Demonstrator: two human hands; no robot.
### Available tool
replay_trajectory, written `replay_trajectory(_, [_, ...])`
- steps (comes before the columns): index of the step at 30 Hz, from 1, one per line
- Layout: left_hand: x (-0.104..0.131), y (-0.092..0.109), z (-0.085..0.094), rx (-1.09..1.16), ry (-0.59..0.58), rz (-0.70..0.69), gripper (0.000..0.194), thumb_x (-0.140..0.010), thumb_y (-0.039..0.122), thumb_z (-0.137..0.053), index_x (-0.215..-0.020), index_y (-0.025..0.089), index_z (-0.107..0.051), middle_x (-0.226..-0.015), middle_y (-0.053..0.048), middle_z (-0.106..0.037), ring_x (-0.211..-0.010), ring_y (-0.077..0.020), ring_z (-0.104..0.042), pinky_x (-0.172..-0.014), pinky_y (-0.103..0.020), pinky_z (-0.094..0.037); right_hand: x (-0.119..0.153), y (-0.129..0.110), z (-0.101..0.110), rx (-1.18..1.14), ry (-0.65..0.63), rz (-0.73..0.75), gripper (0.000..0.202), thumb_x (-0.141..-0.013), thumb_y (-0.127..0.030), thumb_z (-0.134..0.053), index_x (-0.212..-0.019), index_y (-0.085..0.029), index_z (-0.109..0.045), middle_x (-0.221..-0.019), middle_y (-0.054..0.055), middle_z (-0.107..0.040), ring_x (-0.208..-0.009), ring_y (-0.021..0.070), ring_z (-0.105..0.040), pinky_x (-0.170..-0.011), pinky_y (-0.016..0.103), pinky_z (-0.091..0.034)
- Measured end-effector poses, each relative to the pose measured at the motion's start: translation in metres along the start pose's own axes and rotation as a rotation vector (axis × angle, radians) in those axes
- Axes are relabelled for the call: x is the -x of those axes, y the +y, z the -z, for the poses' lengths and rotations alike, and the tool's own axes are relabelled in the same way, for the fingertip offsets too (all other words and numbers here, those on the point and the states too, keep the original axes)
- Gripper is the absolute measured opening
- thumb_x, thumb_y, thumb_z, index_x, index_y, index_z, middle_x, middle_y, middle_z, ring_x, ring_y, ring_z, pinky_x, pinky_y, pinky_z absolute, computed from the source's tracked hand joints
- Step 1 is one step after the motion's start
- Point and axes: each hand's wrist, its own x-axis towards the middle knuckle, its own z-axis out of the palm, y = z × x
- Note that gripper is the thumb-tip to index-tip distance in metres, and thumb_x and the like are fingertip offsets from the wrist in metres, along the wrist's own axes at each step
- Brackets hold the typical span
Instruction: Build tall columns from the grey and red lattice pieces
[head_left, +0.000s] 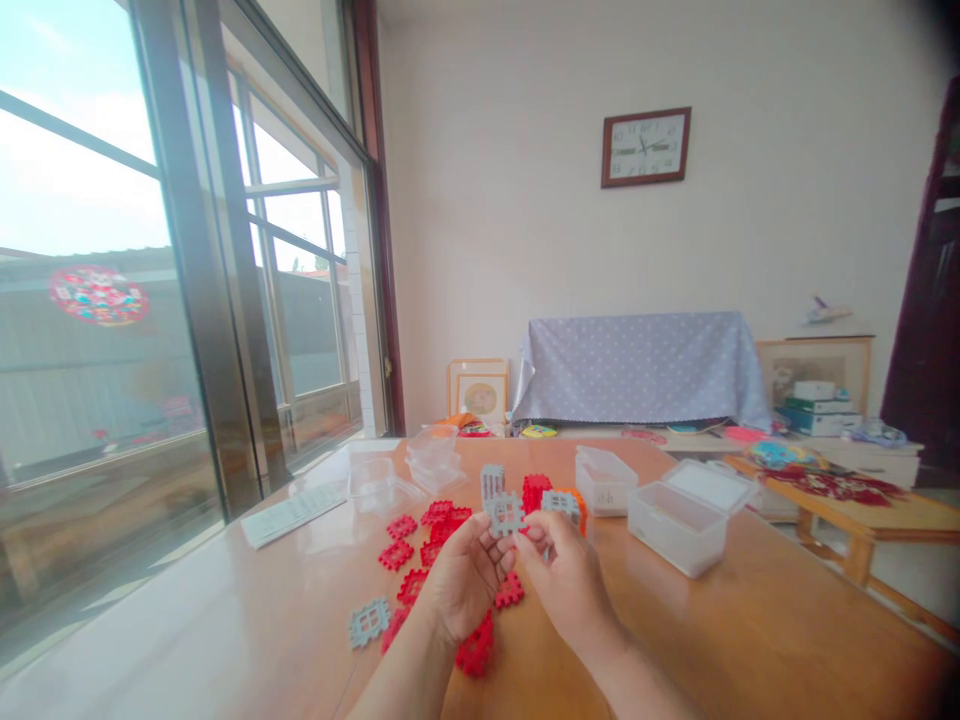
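Grey plastic square, one, held up over the middle of the table: grey piece, thin and flat, matte, pale with a slight blue cast, square teeth around its rim, window-like openings through its centre; face towards the viewer, roughly upright.

Left hand, one: thumb and fingers closed on the lower left of the grey piece, palm turned up.

Right hand, one: fingers drawn together at the piece's right edge, where a bit of red shows — whether they grip the grey or the red, cannot tell.

Red pieces, several: toothed likewise, open-centred, lying loose and overlapping around and below the left hand.

Loose grey square, one: flat, towards the table's near left corner.

Stacks, beyond the hands towards the far edge: grey stack; red stack; second grey stack, with orange pieces just beside it.

Clear plastic boxes: open box near the right edge, another box beside it, further clear containers at the far left — next to a pale printed sheet by the left edge.
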Motion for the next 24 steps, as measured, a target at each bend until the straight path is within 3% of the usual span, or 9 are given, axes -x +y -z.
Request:
replay_trajectory(5, [-0.007, -0.004, 0.009, -0.05, 0.098, -0.085, 0.021, -0.084, 0.033, -0.071, -0.096, 0.016, -0.068, -0.083, -0.003, -0.071, -0.069, -0.0111, -0.065, -0.067, -0.021, -0.051, 0.001, -0.005, 0.002, -0.097, -0.145, -0.039, 0.015, -0.094, -0.033, -0.055, -0.086, -0.024, -0.063, -0.081, 0.002, -0.068, -0.072, 0.0169, -0.063, -0.067, 0.028, -0.051])
replay_trajectory(11, [-0.009, -0.008, 0.016, -0.186, 0.086, -0.234, 0.028, -0.079, 0.036, -0.078, -0.093, 0.014, -0.069, -0.08, -0.004, -0.068, -0.071, -0.0121, -0.062, -0.065, -0.022, -0.046, -0.005, -0.006, 0.012, -0.134, -0.104, -0.082, 0.016, -0.092, -0.034, -0.058, -0.101, -0.023, -0.067, -0.087, 0.003, -0.072, -0.077, 0.0184, -0.067, -0.072, 0.029, -0.053])
replay_trajectory(15, [-0.006, -0.006, 0.015, -0.206, 0.052, -0.258, 0.026, -0.081, 0.037, -0.076, -0.092, 0.013, -0.071, -0.078, -0.004, -0.067, -0.069, -0.0117, -0.06, -0.066, -0.022, -0.045, -0.006, -0.007, 0.015, -0.139, -0.21, -0.078, 0.017, -0.093, -0.034, -0.056, -0.094, -0.023, -0.069, -0.084, 0.002, -0.072, -0.072, 0.0175, -0.066, -0.067, 0.028, -0.052])
replay_trajectory(24, [-0.005, -0.001, 0.017, -0.208, 0.069, -0.254, 0.03, -0.077, 0.04, -0.079, -0.091, 0.013, -0.072, -0.077, -0.004, -0.067, -0.067, -0.0117, -0.057, -0.065, -0.023, -0.044, -0.004, -0.003, 0.014, -0.098, -0.288, -0.083, 0.013, -0.092, -0.031, -0.058, -0.096, -0.024, -0.068, -0.088, 0.002, -0.071, -0.077, 0.0175, -0.064, -0.071, 0.028, -0.05])
